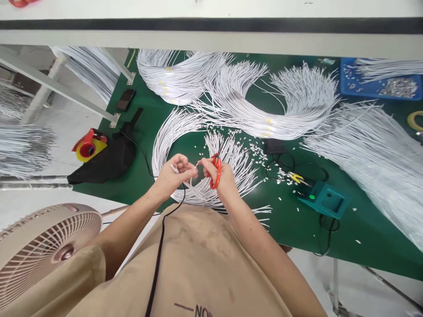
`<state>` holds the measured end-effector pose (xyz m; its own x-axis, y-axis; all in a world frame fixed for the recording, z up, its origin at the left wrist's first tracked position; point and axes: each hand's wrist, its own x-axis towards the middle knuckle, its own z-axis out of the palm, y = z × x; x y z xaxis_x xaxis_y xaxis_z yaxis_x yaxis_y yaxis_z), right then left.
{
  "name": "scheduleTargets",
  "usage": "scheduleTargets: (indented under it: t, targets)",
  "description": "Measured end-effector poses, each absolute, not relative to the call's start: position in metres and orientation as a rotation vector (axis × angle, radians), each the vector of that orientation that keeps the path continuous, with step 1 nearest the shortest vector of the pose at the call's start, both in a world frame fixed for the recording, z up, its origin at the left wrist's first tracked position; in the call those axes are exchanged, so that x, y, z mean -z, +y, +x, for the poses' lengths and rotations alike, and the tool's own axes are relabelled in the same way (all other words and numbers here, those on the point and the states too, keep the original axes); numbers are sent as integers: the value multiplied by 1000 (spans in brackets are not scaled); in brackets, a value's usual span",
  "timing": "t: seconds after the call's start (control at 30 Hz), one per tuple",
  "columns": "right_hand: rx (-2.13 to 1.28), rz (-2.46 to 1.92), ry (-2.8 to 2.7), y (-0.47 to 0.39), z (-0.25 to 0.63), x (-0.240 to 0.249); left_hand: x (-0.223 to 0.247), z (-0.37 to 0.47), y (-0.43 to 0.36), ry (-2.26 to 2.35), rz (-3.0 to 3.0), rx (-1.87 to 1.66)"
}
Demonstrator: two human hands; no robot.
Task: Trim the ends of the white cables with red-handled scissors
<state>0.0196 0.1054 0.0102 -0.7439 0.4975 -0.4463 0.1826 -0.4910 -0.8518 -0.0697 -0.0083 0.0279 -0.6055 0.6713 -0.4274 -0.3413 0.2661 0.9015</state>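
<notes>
My left hand (176, 174) is closed in a pinch on a thin white wire (192, 182), near its end. Close beside it, my right hand (220, 171) has red-handled scissors (216, 169) hooked in it, blades pointing up and away from me. The right thumb and forefinger meet at the wire's tip; whatever small piece sits between them is too small to make out. Under and behind both hands lies a curved bundle of white wires (165, 134), its loose ends (231, 158) fanned out to the right of the scissors.
More tied wire bundles (271, 123) lie behind. Small white scraps (257, 152) litter the green table (274, 220). To the right are a teal device (325, 200), yellow-handled cutters (295, 177) and a blue tray (363, 90). A tape dispenser (89, 145), black bag (109, 160) and fan (53, 246) stand left.
</notes>
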Motion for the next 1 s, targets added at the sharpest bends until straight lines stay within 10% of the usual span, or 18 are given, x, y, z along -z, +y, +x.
scheduleTargets:
  t: [1.0]
  targets:
    - [-1588, -460, -2652, 107, 14, -5, -24, -72, 0, 1676, 353, -1249]
